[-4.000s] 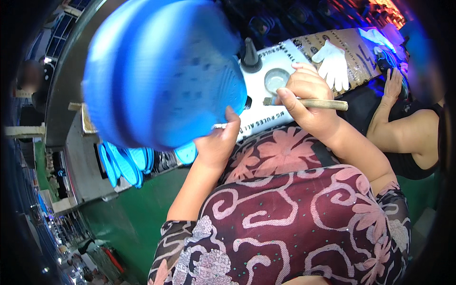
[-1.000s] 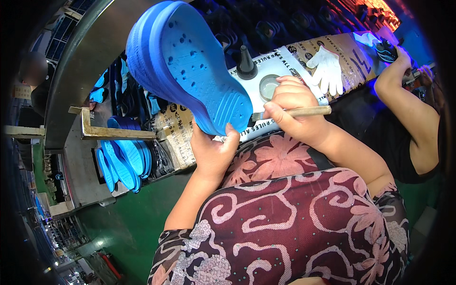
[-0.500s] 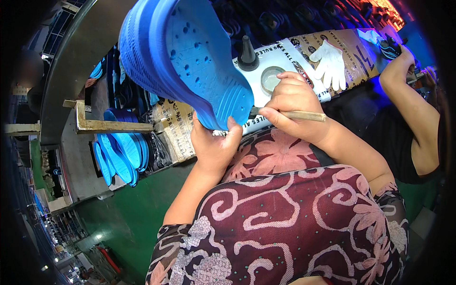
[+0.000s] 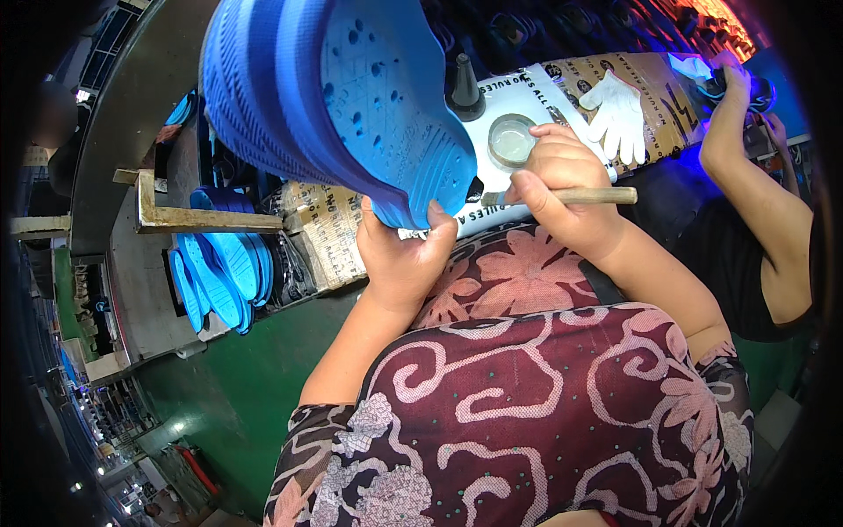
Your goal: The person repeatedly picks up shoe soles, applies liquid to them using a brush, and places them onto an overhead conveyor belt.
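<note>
Head view: the left hand [image 4: 406, 255] grips a stack of blue soles [image 4: 395, 123] at its near end, thumb on the upper face, fingers curled underneath. The soles are raised above the bench, tilted, at upper centre. The right hand [image 4: 571, 189] is closed around the handle of a brush [image 4: 601, 195]; the tip sits just beside the soles' edge, contact not determinable. A cup [image 4: 511, 142] stands near on a white sheet [image 4: 537, 98].

Progress, as judged: brushwork appears under way, not finished, since soles and brush are both held. No coating is discernible, so treated edges cannot be counted. A second pile [image 4: 221, 277] lies at left, unhandled.
</note>
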{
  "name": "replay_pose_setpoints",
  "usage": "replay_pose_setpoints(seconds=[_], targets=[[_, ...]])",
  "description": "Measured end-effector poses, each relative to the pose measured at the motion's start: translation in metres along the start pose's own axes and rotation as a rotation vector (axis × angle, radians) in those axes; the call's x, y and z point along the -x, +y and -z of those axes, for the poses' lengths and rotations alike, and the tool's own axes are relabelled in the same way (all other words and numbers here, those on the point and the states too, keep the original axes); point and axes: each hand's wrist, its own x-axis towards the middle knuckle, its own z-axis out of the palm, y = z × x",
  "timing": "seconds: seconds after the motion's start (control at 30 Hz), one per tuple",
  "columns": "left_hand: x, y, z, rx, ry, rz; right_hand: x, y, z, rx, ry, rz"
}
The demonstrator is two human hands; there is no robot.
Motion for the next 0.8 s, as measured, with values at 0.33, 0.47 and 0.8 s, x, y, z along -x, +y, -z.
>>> replay_pose_setpoints(seconds=[0.33,0.47,0.8], targets=[[-0.002,0.001,-0.001,-0.019,0.035,-0.023,0.0,-0.001,-0.005,-0.004,0.005,0.027],[-0.003,0.0,0.0,-0.043,0.016,-0.052,-0.001,-0.002,-0.005,-0.073,0.058,-0.062],[-0.013,-0.001,0.0,-0.055,-0.013,-0.048,-0.001,0.003,0.01,0.144,0.057,-0.046]])
